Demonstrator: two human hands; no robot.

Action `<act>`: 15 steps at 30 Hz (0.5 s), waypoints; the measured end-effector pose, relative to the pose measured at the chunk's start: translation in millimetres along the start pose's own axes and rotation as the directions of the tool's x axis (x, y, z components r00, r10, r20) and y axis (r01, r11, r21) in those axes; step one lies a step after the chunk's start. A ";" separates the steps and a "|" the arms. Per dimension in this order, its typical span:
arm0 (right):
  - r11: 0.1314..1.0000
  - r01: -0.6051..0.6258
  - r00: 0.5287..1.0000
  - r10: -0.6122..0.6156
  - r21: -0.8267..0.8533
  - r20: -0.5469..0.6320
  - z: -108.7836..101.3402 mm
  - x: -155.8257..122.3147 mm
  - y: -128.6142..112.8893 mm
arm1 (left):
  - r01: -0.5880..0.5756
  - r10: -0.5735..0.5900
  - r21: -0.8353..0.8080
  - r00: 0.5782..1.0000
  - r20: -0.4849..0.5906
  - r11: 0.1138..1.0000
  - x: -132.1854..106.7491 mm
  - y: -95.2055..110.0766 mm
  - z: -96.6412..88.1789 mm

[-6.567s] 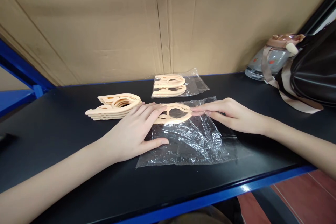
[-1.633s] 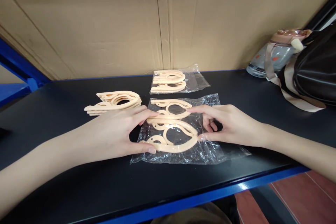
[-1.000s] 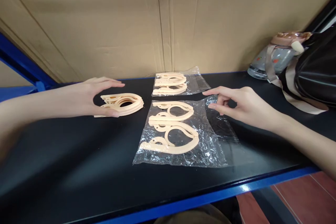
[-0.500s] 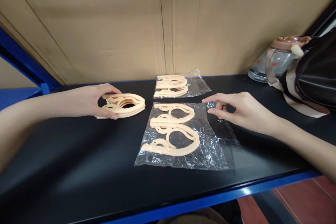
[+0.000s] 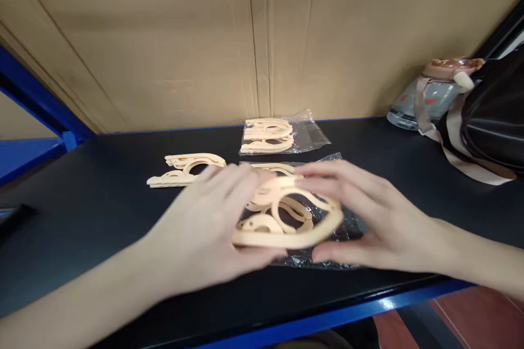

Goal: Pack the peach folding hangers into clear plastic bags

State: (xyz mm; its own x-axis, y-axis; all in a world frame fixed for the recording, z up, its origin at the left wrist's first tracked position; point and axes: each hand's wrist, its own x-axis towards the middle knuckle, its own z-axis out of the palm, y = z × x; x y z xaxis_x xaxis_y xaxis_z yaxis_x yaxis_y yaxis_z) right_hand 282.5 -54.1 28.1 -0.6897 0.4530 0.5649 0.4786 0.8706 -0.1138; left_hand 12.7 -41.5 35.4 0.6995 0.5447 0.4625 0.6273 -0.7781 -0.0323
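By the front edge of the table (image 5: 90, 212), our left hand (image 5: 204, 223) pinched a blurred folding hanger (image 5: 282, 239), our right hand (image 5: 376, 218) half-open, hold unclear.

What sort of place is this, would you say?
Probably a workbench or storage rack, perhaps in a workshop or stockroom: a black worktop edged by a blue frame, cardboard-like panelling behind, and a clear bag holding cream-coloured pieces.

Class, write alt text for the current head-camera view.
A left hand grips one end of a cream, curved plastic hanger, the right hand at the other, above a clear plastic bag. Similar hangers lie stacked left and bagged behind.
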 end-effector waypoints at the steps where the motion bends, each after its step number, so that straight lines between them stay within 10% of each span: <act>1: 0.999 0.034 0.999 -0.034 -0.013 0.016 0.4 -0.2 -4.8 | -0.025 0.025 -0.014 0.999 -0.026 1.000 -1.2 9.6 3.1; 15: 0.909 0.124 0.992 -0.117 -0.397 0.041 -2.9 -2.3 1.2 | -0.028 0.030 0.035 0.999 -0.045 0.999 -3.9 7.6 18.4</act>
State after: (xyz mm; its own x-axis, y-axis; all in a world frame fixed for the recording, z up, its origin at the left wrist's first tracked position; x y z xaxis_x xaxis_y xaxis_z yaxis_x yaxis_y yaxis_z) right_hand 286.2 -54.6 29.0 -0.7625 0.3553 0.5407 0.5659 0.7714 0.2911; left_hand 21.0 -43.8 17.1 0.7019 0.5068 0.5004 0.6190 -0.7817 -0.0764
